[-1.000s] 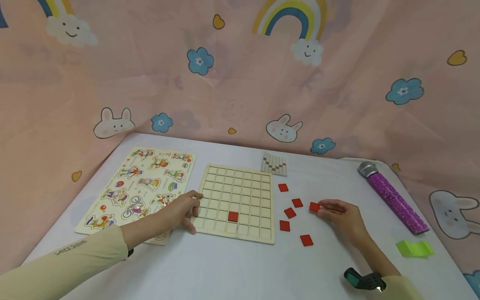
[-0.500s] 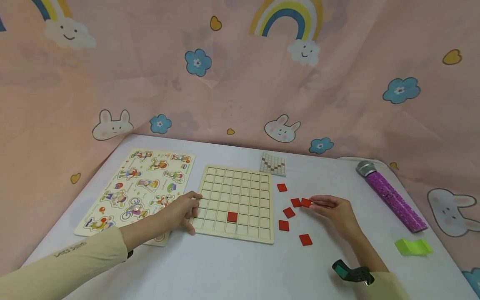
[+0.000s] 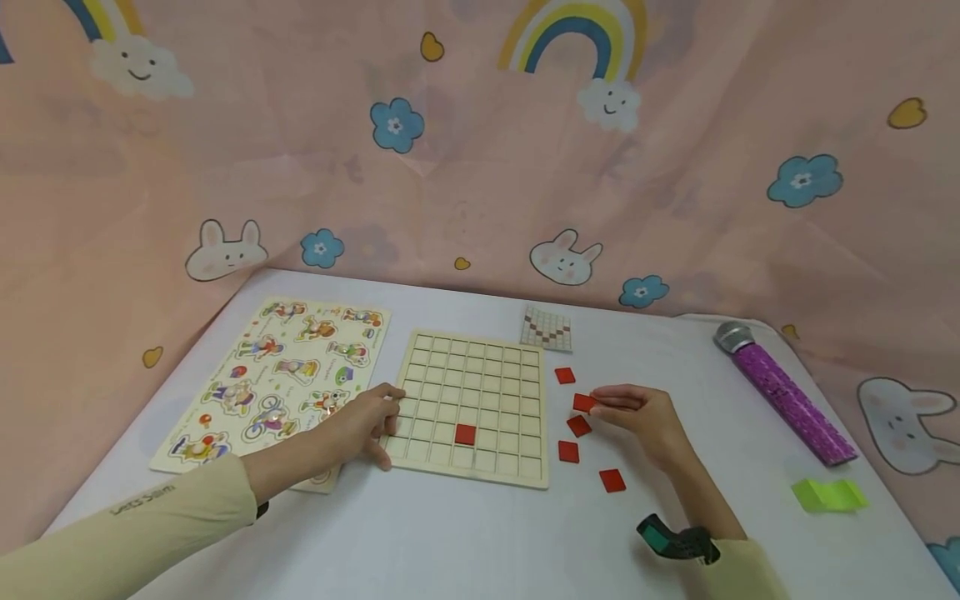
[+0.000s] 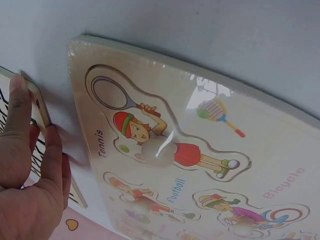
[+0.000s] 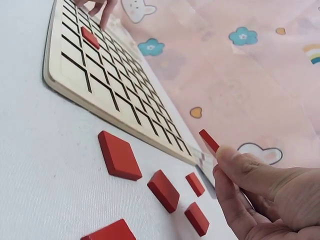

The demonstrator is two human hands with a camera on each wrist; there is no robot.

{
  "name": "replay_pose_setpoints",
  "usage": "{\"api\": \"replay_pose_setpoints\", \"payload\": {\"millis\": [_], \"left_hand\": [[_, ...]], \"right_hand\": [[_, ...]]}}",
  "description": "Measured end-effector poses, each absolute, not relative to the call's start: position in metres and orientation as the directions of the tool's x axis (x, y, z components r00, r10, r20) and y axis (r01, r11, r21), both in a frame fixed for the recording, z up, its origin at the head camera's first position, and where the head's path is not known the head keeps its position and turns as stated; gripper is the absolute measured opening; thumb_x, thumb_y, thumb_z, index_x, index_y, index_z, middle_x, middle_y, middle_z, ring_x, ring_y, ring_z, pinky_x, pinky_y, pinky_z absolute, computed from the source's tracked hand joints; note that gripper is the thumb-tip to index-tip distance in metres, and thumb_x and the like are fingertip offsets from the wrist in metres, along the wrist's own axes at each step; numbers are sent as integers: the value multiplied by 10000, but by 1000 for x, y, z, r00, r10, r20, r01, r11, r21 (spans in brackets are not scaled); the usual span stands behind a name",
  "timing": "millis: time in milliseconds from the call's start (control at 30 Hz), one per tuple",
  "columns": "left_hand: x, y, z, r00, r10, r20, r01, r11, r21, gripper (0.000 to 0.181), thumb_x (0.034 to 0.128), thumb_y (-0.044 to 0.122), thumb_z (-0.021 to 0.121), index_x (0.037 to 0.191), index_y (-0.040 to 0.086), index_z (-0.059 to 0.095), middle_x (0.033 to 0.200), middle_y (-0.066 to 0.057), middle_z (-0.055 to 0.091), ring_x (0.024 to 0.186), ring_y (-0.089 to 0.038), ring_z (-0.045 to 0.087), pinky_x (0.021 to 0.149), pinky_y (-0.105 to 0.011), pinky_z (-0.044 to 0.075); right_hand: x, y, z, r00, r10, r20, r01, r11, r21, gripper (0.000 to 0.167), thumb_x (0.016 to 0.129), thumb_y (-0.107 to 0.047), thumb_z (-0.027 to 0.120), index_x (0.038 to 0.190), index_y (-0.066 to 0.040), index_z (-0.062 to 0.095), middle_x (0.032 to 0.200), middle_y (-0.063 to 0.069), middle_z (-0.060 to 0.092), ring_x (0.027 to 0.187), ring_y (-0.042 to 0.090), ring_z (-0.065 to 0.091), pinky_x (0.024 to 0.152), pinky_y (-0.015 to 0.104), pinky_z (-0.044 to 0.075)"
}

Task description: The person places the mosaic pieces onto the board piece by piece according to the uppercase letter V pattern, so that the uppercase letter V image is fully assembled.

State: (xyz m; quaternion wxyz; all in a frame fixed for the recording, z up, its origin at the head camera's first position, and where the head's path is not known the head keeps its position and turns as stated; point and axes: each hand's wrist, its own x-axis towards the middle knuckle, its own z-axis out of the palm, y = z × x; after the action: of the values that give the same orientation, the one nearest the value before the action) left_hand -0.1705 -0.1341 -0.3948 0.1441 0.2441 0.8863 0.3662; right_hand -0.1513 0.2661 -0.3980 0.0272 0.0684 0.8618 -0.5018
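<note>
A wooden grid board lies mid-table with one red tile in a lower cell. My left hand rests at its left edge, fingers loosely bent against the rim; the left wrist view shows this hand touching the board's side. Right of the board, my right hand pinches a red tile between thumb and fingers. In the right wrist view that pinched tile is held up above the table, over several loose red tiles.
A picture puzzle board lies left of the grid board. Behind the grid's right corner is a small pattern card. A purple microphone and a green piece lie at the right.
My right hand has moved left with its pinched tile, from the right of the loose tiles to over them, near the board. My left hand has stayed at the board's edge.
</note>
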Motion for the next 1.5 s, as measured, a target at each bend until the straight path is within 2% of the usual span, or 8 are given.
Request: {"api": "replay_pose_setpoints", "payload": {"millis": [67, 133, 333, 733, 967, 1267, 1400, 1500], "left_hand": [[-171, -134, -393, -832, 551, -63, 367, 632, 683, 334, 606, 82, 855, 679, 47, 531, 1368, -261, 454, 703, -202, 545, 584, -215, 416], [-171, -135, -392, -819, 574, -28, 439, 656, 614, 396, 501, 111, 882, 677, 65, 529, 1344, -265, 474, 797, -248, 594, 599, -213, 420], [-171, -137, -389, -801, 598, -15, 475, 651, 592, 383, 519, 154, 875, 681, 74, 536, 1338, -269, 475, 1112, -390, 570, 664, -234, 440], [-172, -135, -391, -806, 591, -35, 468, 672, 574, 395, 511, 161, 879, 688, 77, 536, 1347, -264, 472, 989, -292, 591, 629, -227, 430], [-170, -135, -393, -802, 597, -25, 481, 669, 567, 393, 516, 161, 879, 685, 81, 533, 1342, -260, 479, 1179, -424, 527, 660, -236, 445], [-170, -137, -392, -784, 620, 5, 514, 644, 567, 397, 521, 159, 876, 682, 71, 525, 1331, -279, 478, 1139, -425, 555, 632, -218, 439], [-171, -137, -392, -788, 616, -1, 501, 642, 580, 398, 516, 114, 882, 687, 64, 526, 1335, -286, 472, 888, -281, 621, 611, -208, 431], [-170, -136, -391, -789, 614, -2, 495, 638, 591, 405, 510, 89, 886, 692, 60, 526, 1336, -289, 470, 722, -157, 529, 593, -206, 420]], "right_hand": [[-152, 260, -397, -989, 86, -118, 144, 475, -868, 425, 855, -177, 731, 1223, 5, 621, 1134, 159, 677, 1063, 260, 647, 851, 241, 524], [-154, 255, -396, -989, 85, -119, 145, 463, -874, 409, 857, -165, 728, 1215, 6, 625, 1124, 157, 681, 1041, 249, 656, 842, 231, 527], [-158, 240, -397, -989, 87, -121, 147, 435, -888, 385, 849, -155, 737, 1188, 1, 641, 1094, 150, 692, 985, 230, 678, 829, 219, 529], [-160, 214, -402, -987, 85, -138, 161, 396, -904, 366, 826, -169, 761, 1153, -34, 667, 1062, 110, 707, 1006, 230, 666, 816, 204, 531], [-160, 202, -404, -989, 59, -134, 146, 356, -923, 354, 810, -158, 773, 1132, -44, 679, 1046, 93, 712, 1007, 211, 658, 792, 193, 534], [-163, 182, -407, -990, 53, -131, 141, 320, -937, 350, 768, -154, 805, 1088, -56, 704, 1002, 80, 725, 1006, 209, 667, 879, 249, 519], [-164, 174, -408, -994, 33, -101, 106, 288, -952, 329, 766, -98, 800, 1072, -23, 704, 994, 112, 722, 953, 219, 684, 828, 237, 538], [-165, 168, -410, -996, 15, -85, 86, 274, -958, 315, 765, -75, 797, 1059, -6, 706, 981, 124, 722, 923, 215, 689, 814, 246, 544]]}}
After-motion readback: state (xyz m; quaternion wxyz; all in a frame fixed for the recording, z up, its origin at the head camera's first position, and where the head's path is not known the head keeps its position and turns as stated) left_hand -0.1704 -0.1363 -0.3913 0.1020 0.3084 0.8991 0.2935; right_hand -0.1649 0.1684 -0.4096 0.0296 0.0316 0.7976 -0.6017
